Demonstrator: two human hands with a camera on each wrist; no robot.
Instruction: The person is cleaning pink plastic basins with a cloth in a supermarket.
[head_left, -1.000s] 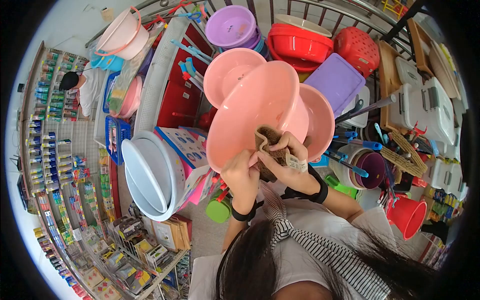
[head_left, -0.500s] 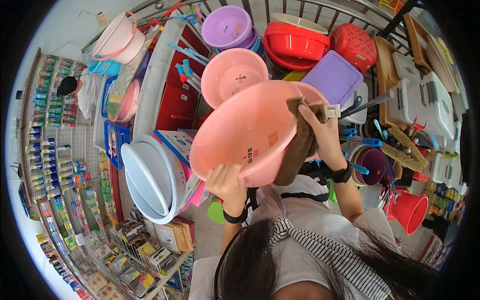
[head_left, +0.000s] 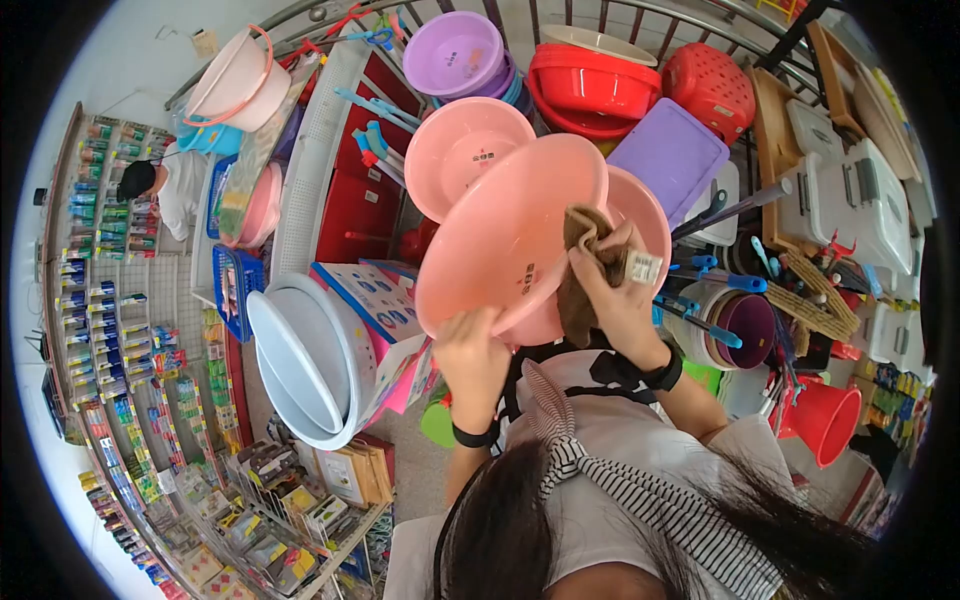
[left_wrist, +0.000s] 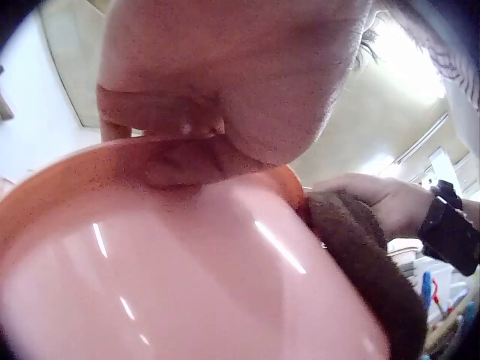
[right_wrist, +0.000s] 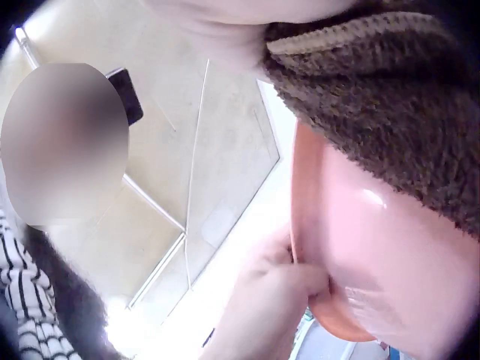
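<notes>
My left hand (head_left: 470, 362) grips the near rim of a large pink plastic basin (head_left: 505, 240), thumb along the outer wall in the left wrist view. The basin leans, its inside facing up and left, with dark printed characters near the bottom. My right hand (head_left: 625, 305) holds a bunched brown cloth (head_left: 578, 300) against the basin's right rim. The cloth is fuzzy with a ribbed stitched edge (right_wrist: 352, 34), and a white barcode tag (head_left: 642, 266) hangs from it. In the left wrist view the cloth (left_wrist: 360, 262) drapes over the basin's outer wall.
Beyond stand a smaller pink basin (head_left: 470, 155), purple basins (head_left: 455, 50) and red basins (head_left: 595, 85). Pale blue tubs (head_left: 300, 360) are at left, near shelves of packaged goods (head_left: 130, 330). Blue-tipped handles (head_left: 715, 325) and a red bucket (head_left: 825, 425) lie right. Another person (head_left: 180, 190) is far left.
Both hands were on the folded cloth; then my left hand took the basin's rim while the cloth opened out in my right. Since then the basin has shifted right and the cloth has bunched up.
</notes>
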